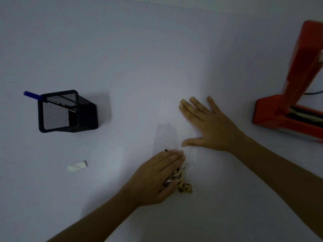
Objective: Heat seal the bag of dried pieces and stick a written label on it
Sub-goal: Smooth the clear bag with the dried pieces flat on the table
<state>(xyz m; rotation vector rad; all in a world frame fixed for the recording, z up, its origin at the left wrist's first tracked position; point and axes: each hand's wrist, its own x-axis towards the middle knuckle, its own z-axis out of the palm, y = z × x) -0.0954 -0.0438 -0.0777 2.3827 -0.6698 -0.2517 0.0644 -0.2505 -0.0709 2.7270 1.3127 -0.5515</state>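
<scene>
A clear plastic bag (167,135) lies flat on the white table, its near end holding yellow-brown dried pieces (183,186). My left hand (157,177) rests over the filled end, fingers together and pressing down on the pieces. Flat on the bag's empty upper part lies my right hand (208,126), fingers spread. A small white label (77,165) sits on the table to the left. The orange heat sealer (286,109) stands at the right edge with its arm raised.
A black mesh pen holder (68,111) stands at the left with a blue pen (33,95) and another thin tool in it. A black cable (312,92) runs behind the sealer. The white table (139,58) stretches far behind the bag.
</scene>
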